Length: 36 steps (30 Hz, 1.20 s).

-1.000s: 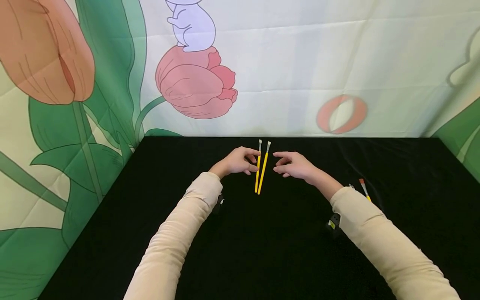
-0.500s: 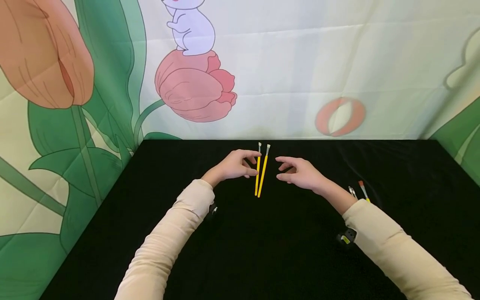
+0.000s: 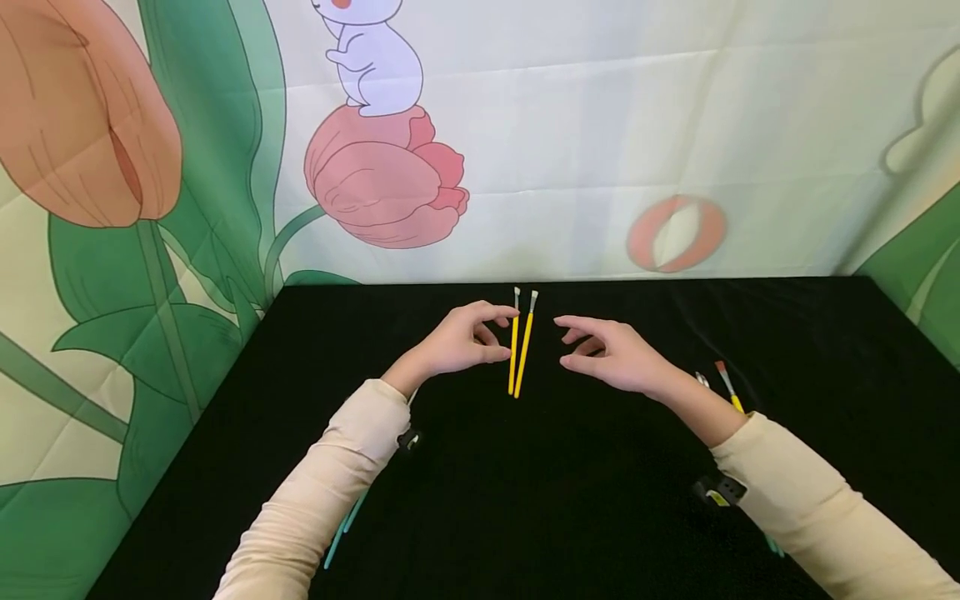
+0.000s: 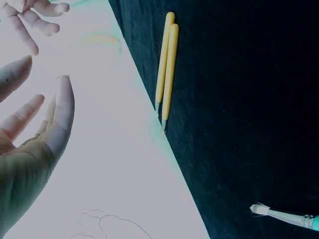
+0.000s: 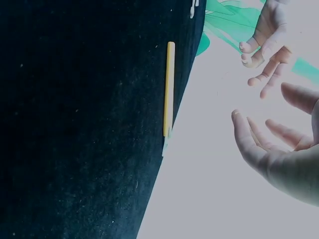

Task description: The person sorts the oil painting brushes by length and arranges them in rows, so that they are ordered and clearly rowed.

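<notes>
Two yellow-handled paintbrushes lie side by side on the black cloth in the head view, pale bristles pointing away. The left paintbrush nearly meets the right paintbrush at the handle ends, and their bristle ends spread slightly apart. My left hand hovers with thumb and fingers loosely parted, its fingertips overlapping the left brush in this view. To the right of both brushes, my right hand has a similar relaxed curve, palm turned inward. Both wrist views show the raised hands facing each other, holding nothing.
A red-bristled paintbrush lies at the right, partly behind my right forearm. Teal handles stick out from under my left sleeve. In the left wrist view, a pale-bristled brush lies on the cloth. A printed curtain hangs behind the table.
My right hand has drawn a little right and nearer me. Both forearms have shifted outward, uncovering teal handles. The two yellow paintbrushes stay on the cloth; the head view has shifted slightly.
</notes>
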### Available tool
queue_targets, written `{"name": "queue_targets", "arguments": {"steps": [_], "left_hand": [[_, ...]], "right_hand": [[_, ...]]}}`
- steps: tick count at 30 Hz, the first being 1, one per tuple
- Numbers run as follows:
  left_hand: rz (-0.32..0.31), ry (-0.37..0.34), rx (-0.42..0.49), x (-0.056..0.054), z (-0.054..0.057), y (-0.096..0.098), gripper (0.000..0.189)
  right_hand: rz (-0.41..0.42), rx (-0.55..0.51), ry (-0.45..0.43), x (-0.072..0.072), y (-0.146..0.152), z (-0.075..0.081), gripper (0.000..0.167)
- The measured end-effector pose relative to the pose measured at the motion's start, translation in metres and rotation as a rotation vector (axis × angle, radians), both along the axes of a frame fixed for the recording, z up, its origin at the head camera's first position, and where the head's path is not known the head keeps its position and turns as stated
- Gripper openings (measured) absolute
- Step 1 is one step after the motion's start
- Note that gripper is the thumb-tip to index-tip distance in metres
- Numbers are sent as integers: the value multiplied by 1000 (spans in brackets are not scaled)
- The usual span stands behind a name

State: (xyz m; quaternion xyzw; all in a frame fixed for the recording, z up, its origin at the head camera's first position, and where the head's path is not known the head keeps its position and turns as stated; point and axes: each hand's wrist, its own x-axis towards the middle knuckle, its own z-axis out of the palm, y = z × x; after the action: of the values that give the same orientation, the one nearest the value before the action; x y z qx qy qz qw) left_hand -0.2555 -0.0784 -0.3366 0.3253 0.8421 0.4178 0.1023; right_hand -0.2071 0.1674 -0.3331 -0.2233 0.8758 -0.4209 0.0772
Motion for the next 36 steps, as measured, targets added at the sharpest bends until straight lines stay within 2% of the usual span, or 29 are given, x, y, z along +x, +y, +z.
{"name": "queue_targets", "arguments": {"steps": [8, 24, 32, 36], "left_hand": [[0, 73, 1, 10, -1, -7, 52], [-21, 103, 16, 26, -5, -26, 45], [-29, 89, -5, 35, -6, -34, 43], [-47, 104, -6, 40, -5, -40, 43]], "right_hand": [[11, 18, 21, 10, 8, 1, 51], [37, 23, 33, 24, 25, -1, 52], [26, 35, 42, 30, 40, 1, 53], [23, 31, 59, 32, 48, 5, 54]]}}
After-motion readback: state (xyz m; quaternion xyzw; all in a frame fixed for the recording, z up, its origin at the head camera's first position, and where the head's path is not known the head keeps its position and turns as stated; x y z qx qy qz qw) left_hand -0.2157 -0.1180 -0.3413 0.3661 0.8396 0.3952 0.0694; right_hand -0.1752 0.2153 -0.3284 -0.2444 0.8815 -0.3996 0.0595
